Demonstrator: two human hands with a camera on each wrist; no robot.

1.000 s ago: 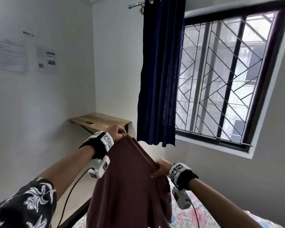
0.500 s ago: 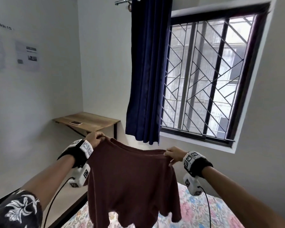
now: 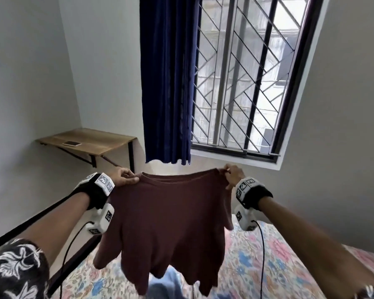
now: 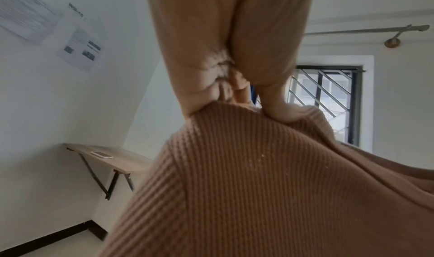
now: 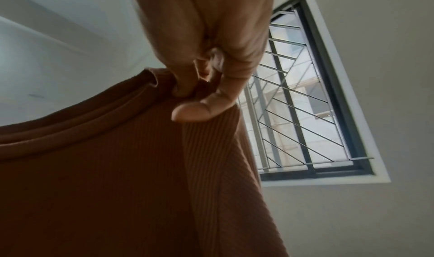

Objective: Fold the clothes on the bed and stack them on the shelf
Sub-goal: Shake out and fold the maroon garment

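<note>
Maroon ribbed top [image 3: 171, 212]: hanging spread in the air at the centre of the head view, above the floral-sheeted bed [image 3: 257, 266], hem dangling toward 6 o'clock. Left hand [image 3: 125, 176]: pinching one shoulder corner at 9 o'clock of the garment, thumb and curled fingers [image 4: 279, 110] closing on the ribbed fabric. Right hand [image 3: 233, 174]: pinching the opposite shoulder at 3 o'clock, thumb [image 5: 202, 110] pressing over the knit with the other fingers curling behind it. Neckline sagging slightly between the two grips. Blue garment [image 3: 168, 283]: lying on the bed at 6 o'clock, partly hidden behind the hem; kind cannot be told. Wooden wall shelf [image 3: 99, 141]: sitting at 10 o'clock, bearing one phone [image 3: 72, 143] lying flat. Navy curtain [image 3: 166, 83]: hanging at 12 o'clock beside the barred window [image 3: 246, 72].
</note>
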